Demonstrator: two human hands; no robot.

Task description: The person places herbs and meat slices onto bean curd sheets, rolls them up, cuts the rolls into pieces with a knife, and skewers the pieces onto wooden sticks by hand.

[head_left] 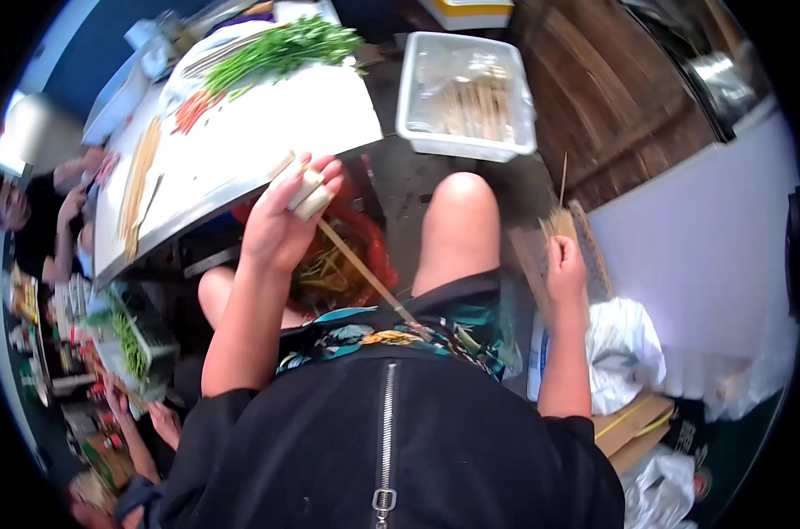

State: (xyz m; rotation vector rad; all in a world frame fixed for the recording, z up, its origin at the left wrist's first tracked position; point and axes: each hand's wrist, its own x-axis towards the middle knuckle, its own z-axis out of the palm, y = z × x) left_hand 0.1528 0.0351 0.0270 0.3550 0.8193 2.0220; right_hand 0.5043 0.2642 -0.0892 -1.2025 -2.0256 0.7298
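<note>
In the head view, my left hand (281, 216) is raised palm up near the table's front edge, its fingers curled around thick pale pieces of food (310, 196). From beneath them a bamboo stick (360, 264) slants down toward my lap; whether it pierces the pieces I cannot tell. My right hand (565, 264) is closed at a bundle of thin bamboo skewers (555, 222) in a narrow cardboard box (591, 242). One skewer (564, 176) rises upright above the fingers, apparently pinched in them. The fingertips are partly hidden.
Green leafy stalks (285, 53) and long sticks (140, 189) lie on the white table (329, 110). A white plastic tub (466, 145) holds filled skewers. A red basin (378, 242) stands between my legs. Other people work at left; a white panel (699, 238) stands right.
</note>
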